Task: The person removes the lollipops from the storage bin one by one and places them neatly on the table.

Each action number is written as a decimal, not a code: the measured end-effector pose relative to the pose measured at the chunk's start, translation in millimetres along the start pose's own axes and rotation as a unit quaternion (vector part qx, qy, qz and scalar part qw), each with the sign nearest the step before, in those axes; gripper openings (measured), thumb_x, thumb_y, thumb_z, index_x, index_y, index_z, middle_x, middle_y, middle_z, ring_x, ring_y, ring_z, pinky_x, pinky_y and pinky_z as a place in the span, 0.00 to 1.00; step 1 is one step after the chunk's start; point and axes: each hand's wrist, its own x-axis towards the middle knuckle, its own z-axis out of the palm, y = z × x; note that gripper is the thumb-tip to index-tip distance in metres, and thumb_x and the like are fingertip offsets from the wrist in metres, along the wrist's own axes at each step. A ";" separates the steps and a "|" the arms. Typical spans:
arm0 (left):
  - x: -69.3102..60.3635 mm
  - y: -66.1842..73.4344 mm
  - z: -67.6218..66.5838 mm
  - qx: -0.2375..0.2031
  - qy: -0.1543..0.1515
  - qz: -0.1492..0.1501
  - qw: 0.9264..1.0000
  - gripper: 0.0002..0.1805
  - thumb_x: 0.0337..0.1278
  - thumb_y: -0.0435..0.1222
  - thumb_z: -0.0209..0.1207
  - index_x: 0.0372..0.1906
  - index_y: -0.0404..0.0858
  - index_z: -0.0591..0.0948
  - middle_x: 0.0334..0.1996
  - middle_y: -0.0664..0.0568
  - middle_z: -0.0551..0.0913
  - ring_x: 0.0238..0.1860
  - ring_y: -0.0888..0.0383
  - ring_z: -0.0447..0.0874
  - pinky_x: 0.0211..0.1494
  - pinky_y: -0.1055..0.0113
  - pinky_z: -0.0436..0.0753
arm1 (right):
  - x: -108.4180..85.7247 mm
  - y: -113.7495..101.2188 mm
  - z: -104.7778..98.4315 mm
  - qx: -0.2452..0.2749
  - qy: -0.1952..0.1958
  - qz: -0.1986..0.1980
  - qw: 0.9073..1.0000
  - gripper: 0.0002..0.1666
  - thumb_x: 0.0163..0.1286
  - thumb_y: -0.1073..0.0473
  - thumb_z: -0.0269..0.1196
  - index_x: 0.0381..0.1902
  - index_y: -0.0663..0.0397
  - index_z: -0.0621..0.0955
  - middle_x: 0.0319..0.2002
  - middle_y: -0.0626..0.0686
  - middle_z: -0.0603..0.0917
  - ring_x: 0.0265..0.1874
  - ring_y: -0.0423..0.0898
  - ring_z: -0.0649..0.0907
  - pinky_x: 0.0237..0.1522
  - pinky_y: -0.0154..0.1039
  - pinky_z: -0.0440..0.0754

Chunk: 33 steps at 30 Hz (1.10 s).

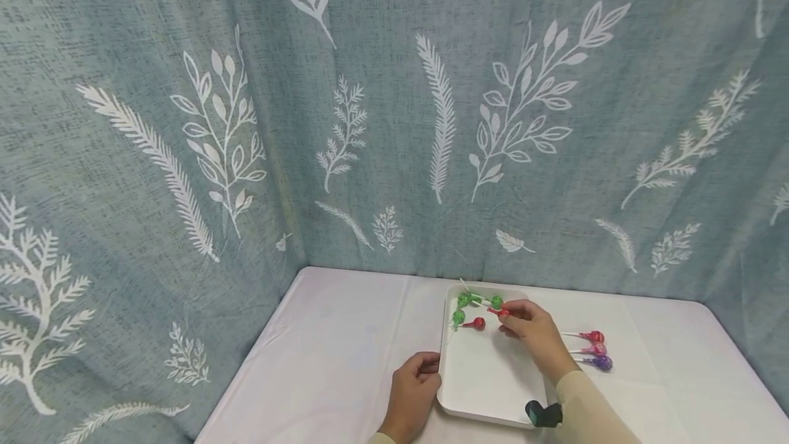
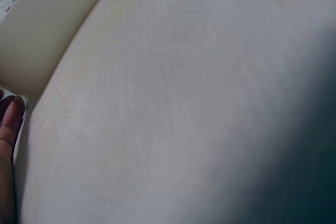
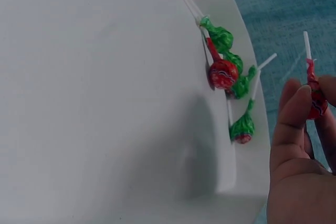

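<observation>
My right hand is over the upper part of a white tray. Its thumb and fingers pinch a red-wrapped lollipop, whose white stick points up in the right wrist view. Below it, another red lollipop lies in the tray, beside several green lollipops gathered at the far left corner. My left hand rests against the tray's left side. In the left wrist view its fingers touch the outer wall without reaching over the rim.
To the right of the tray lie a red lollipop, a pink lollipop and a purple lollipop, sticks pointing left. A white cloth covers the table. Leaf-patterned curtains hang behind and beside it.
</observation>
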 end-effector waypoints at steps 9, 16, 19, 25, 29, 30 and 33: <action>-0.8 -1.8 0.2 -0.007 0.001 0.009 1.000 0.18 0.56 0.25 0.62 0.53 0.32 0.88 0.41 0.52 0.90 0.42 0.57 0.90 0.46 0.69 0.88 | -5.1 -3.6 -12.6 -0.002 -0.005 -0.015 1.000 0.18 0.79 0.63 0.67 0.59 0.70 0.81 0.49 0.60 0.88 0.46 0.52 0.88 0.47 0.37 0.87; -1.4 -2.0 0.4 -0.010 0.001 0.008 1.000 0.18 0.56 0.25 0.62 0.52 0.33 0.88 0.42 0.53 0.90 0.43 0.56 0.90 0.47 0.69 0.87 | -8.2 -2.7 -25.9 -0.024 -0.005 -0.011 1.000 0.18 0.80 0.60 0.67 0.59 0.68 0.81 0.49 0.59 0.87 0.46 0.51 0.87 0.49 0.36 0.87; -1.6 -1.0 0.4 -0.007 0.002 0.007 1.000 0.18 0.56 0.25 0.62 0.53 0.33 0.88 0.41 0.53 0.90 0.43 0.57 0.90 0.47 0.69 0.87 | -9.6 -1.4 -30.8 -0.032 -0.002 -0.010 0.999 0.18 0.80 0.60 0.66 0.59 0.68 0.81 0.49 0.59 0.87 0.46 0.50 0.87 0.49 0.36 0.87; -2.3 3.1 0.7 -0.002 0.003 0.005 1.000 0.18 0.56 0.25 0.62 0.53 0.33 0.88 0.41 0.53 0.90 0.43 0.57 0.90 0.47 0.70 0.87 | -11.4 1.8 -38.8 -0.042 0.007 -0.008 0.999 0.21 0.80 0.61 0.66 0.61 0.71 0.79 0.48 0.58 0.87 0.45 0.50 0.88 0.48 0.35 0.87; -2.1 4.3 1.2 0.002 0.002 0.003 1.000 0.18 0.56 0.25 0.62 0.53 0.32 0.88 0.41 0.53 0.90 0.42 0.58 0.90 0.47 0.70 0.87 | -12.5 4.9 -44.0 -0.044 0.013 -0.009 0.999 0.21 0.80 0.61 0.67 0.61 0.72 0.79 0.47 0.57 0.87 0.46 0.52 0.88 0.48 0.35 0.87; -1.9 4.1 1.4 0.003 0.002 0.003 1.000 0.18 0.56 0.25 0.62 0.53 0.32 0.88 0.41 0.53 0.90 0.42 0.58 0.90 0.47 0.70 0.87 | -12.9 5.5 -45.2 -0.043 0.014 -0.008 0.999 0.21 0.79 0.61 0.67 0.61 0.72 0.79 0.47 0.58 0.87 0.47 0.53 0.88 0.48 0.36 0.87; -1.1 3.7 1.5 0.006 0.004 0.002 1.000 0.18 0.56 0.25 0.62 0.52 0.33 0.88 0.41 0.54 0.90 0.42 0.59 0.89 0.46 0.69 0.87 | -14.6 7.5 -48.6 -0.045 0.021 -0.009 0.999 0.20 0.79 0.62 0.66 0.60 0.73 0.79 0.47 0.58 0.87 0.48 0.55 0.88 0.48 0.36 0.88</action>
